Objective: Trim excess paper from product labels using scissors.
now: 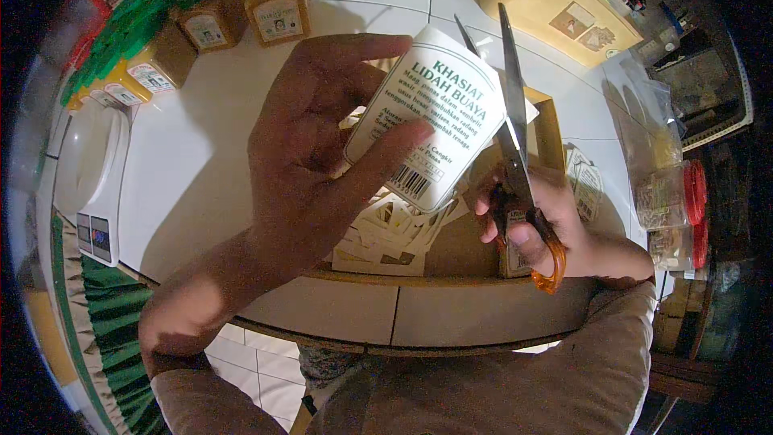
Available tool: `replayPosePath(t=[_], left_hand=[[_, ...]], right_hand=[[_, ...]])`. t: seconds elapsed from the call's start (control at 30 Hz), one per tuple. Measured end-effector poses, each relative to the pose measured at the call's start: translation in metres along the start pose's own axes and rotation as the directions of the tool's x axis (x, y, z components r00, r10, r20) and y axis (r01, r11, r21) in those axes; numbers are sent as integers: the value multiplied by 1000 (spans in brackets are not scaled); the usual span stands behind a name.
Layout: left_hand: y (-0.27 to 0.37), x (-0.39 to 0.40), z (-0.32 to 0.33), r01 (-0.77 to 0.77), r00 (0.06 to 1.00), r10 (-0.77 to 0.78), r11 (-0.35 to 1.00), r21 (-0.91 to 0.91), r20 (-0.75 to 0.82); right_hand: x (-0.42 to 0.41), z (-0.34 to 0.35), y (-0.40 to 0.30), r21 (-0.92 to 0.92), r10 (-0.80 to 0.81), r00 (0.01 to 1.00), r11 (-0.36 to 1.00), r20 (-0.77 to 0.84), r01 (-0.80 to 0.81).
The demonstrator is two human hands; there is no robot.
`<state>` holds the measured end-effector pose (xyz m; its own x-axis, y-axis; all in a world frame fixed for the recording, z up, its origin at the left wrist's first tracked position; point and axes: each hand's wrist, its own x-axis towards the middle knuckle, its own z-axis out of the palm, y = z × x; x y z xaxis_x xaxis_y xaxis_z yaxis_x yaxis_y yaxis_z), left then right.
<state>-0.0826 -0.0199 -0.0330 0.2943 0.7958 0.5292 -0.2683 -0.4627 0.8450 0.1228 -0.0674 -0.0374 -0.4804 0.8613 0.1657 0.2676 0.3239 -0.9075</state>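
Observation:
My left hand (314,139) holds a white paper label (447,115) with green and black print, pinched between thumb and fingers. In my right hand (537,224) are scissors (514,91) with orange handles, their blades apart and pointing away from me. One blade lies at the label's right edge. Below both hands sits a shallow cardboard box (462,260) holding paper offcuts (389,236). A small stack of labels, partly covered by my right hand, stands near the box's right side.
Spice jars with green lids (275,3) line the back left. A white kitchen scale (99,211) stands at the left edge. Loose labels (583,184) lie right of the box, near red-lidded jars (667,196). A yellow container (558,3) stands at the back right.

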Motion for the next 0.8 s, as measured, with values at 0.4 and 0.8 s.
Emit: replayPosePath(t=[0.4,0.8], left_hand=[[3,1,-1,26,1000,-26,1000,12,0],[3,1,-1,63,995,-51,987,149,-84]], right_hand=[[1,-5,3,-85,48,996,996,80,-41],[4,-4,1,-90,-53,997,994,53,58]])
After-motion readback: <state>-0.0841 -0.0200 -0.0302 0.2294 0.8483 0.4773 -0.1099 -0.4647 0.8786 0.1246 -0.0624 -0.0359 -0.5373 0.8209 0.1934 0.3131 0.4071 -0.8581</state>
